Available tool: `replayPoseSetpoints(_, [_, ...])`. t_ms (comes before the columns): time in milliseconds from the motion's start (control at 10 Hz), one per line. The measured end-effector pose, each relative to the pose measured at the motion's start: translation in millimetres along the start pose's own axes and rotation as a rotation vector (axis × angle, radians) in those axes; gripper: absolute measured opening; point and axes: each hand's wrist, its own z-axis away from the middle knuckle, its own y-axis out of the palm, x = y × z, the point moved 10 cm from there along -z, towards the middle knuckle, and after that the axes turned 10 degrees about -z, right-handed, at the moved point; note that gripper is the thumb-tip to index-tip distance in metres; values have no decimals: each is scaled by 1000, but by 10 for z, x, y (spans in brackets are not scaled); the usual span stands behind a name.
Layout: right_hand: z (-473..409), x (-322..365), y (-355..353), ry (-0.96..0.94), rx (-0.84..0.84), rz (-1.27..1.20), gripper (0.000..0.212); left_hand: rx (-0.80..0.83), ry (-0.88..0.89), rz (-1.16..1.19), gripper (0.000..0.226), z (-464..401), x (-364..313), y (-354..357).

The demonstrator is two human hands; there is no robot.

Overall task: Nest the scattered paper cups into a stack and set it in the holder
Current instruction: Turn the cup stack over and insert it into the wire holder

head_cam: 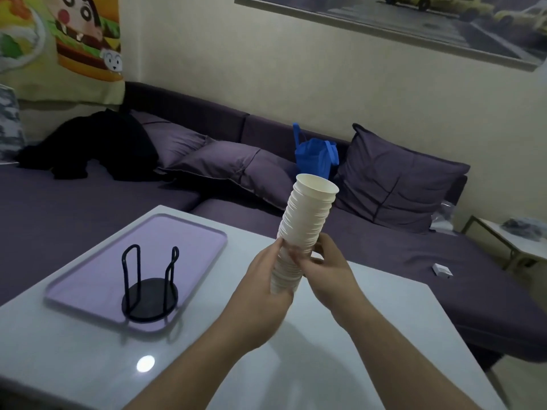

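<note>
The tall stack of paper cups [305, 229], likely light and easily crushed, is clasped low down by the left hand [266, 279] and right hand [328, 270], right of the holder [149, 287].

Nested cup stack held in the air, holder standing empty

The stack of white paper cups [305, 229] sits at the centre of the frame, many cups nested with their rims forming close ridges, mouth up and leaning toward the upper right; its lower end is gripped between the left hand [266, 279] and the right hand [328, 273], above the white bench [370, 335]. The black wire holder [149, 291], a round base with two upright loops, stands upright at lower left on a lilac tray [88, 279], well apart from the stack.
</note>
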Motion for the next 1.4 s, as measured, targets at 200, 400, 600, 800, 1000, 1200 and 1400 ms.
replayPoseSetpoints(200, [50, -156, -33, 34, -20, 10, 51, 31, -77, -41, 86, 46, 97, 4])
replayPoseSetpoints(400, [546, -553, -41, 118, -198, 213, 54, -139, -285, -204, 37, 269, 553, -423])
replayPoseSetpoints(600, [835, -761, 820, 117, -47, 230, 17, -377, -555, -271, 21, 659, 869, -1338])
replayPoseSetpoints(800, [740, -736, 1967, 67, 300, 397, 38, -440, -692, -294, 18, 972, 1418, -2062])
replayPoseSetpoints(1000, [378, -888, 2465, 79, 344, 459, 81, -267, -688, -391, 55, 879, 1841, -2034])
replayPoseSetpoints(1200, [-1, -1094, 2649, 165, 388, 530, 83, -114, -767, -693, 60, 704, 2156, -1957])
replayPoseSetpoints(1400, [-71, -1136, 2708, 78, 419, 571, 59, -124, -783, -524, 41, 602, 2272, -1804])
